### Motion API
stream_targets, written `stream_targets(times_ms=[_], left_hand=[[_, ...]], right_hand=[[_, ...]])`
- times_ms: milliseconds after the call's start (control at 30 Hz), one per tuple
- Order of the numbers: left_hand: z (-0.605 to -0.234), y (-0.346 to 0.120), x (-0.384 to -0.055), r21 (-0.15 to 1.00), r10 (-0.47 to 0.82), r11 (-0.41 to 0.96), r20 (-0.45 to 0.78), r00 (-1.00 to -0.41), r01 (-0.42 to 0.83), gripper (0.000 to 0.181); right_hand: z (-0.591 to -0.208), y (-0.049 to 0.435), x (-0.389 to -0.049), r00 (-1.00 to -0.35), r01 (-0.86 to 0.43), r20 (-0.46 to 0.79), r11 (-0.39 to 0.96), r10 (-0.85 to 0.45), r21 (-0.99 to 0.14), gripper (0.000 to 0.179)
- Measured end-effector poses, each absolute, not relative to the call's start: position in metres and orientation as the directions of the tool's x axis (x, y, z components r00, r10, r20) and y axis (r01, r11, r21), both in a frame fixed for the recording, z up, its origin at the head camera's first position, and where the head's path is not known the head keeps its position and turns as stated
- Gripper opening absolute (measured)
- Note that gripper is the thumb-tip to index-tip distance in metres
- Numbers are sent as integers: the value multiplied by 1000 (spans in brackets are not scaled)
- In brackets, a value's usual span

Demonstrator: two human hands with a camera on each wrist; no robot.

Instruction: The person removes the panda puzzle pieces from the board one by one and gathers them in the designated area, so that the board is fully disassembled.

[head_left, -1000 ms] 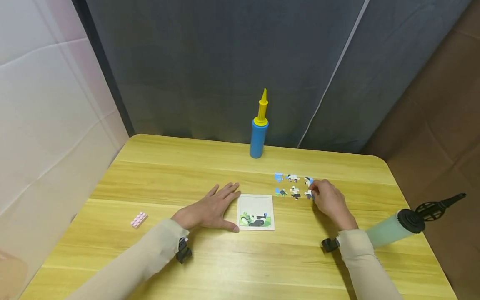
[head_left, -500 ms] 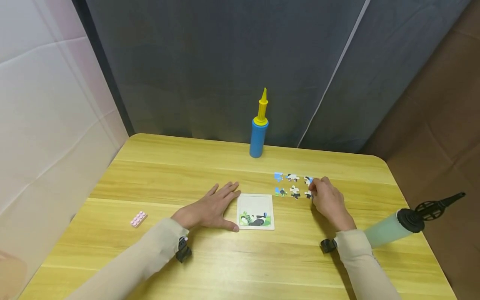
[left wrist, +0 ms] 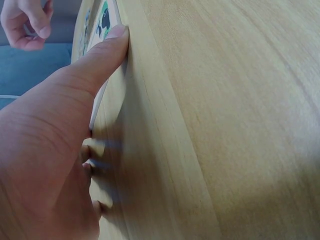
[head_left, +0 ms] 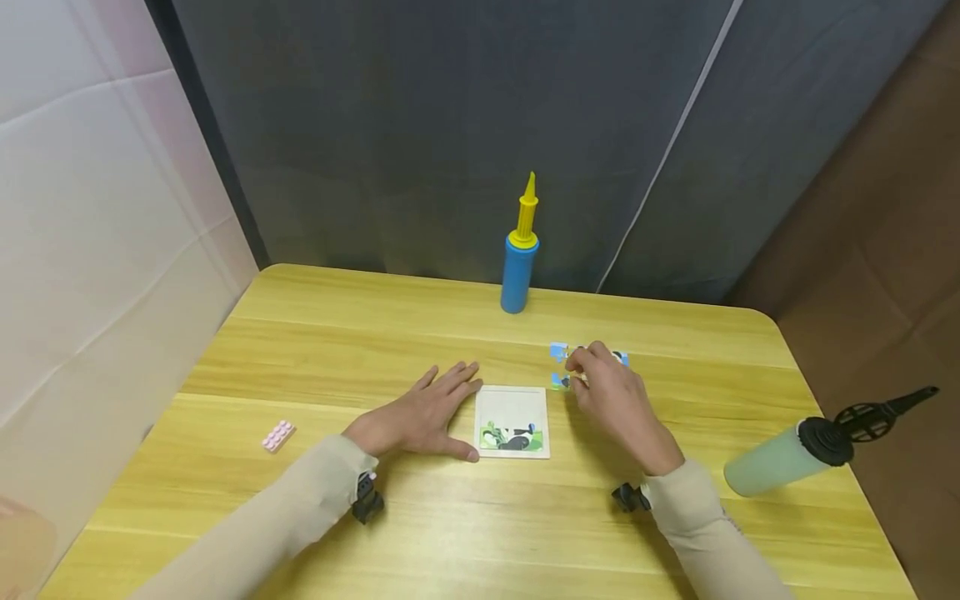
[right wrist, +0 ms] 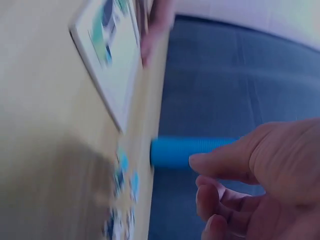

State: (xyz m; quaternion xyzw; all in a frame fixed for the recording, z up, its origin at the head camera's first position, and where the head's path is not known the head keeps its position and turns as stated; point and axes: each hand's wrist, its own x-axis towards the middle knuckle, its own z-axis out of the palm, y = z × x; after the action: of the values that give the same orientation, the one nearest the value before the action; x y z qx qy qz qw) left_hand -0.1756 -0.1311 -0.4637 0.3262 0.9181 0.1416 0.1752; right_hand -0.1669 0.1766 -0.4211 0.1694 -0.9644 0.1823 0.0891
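Observation:
A white puzzle tray [head_left: 512, 404] lies mid-table, with panda puzzle pieces filling its near strip. My left hand [head_left: 423, 417] lies spread on the table at its left side; in the left wrist view the thumb [left wrist: 117, 32] touches the tray's edge. Loose jigsaw pieces [head_left: 558, 352] lie right of and beyond the tray. Over them hovers my right hand [head_left: 615, 400], its fingers loosely bent, hiding several pieces. In the right wrist view its thumb [right wrist: 200, 162] and fingers stand apart, and nothing shows between them.
A blue and yellow hand pump [head_left: 517, 271] stands near the far edge. A pink toy brick [head_left: 278, 436] lies to the left. At the right, a pale green cylinder [head_left: 776, 462] with a black top and slotted black nozzle lies on its side. A dark curtain hangs behind the table.
My right hand has moved left from the rightmost loose pieces to above the middle ones, its thumb and forefinger parting. The left hand and the tray have stayed in place.

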Motion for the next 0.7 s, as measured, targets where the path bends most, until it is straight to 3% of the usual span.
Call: stream_targets(times_ms=[100,367,700], left_hand=[[-464,-131,-175,379,647,748,-230,-727,545,115],[-464,-132,-174,371,648,748,-227,-727,550,114],[-463,-132,-175,375,649,747,-232,-725,549,115]], right_hand=[[-426,161,-160,-907,-412,226,857,-355,-309,12],[-433,123,-145,-901,-418,38,839,-433,-348,11],[-442,101,-139,-866,-452,-26,805,-499,-383,12]])
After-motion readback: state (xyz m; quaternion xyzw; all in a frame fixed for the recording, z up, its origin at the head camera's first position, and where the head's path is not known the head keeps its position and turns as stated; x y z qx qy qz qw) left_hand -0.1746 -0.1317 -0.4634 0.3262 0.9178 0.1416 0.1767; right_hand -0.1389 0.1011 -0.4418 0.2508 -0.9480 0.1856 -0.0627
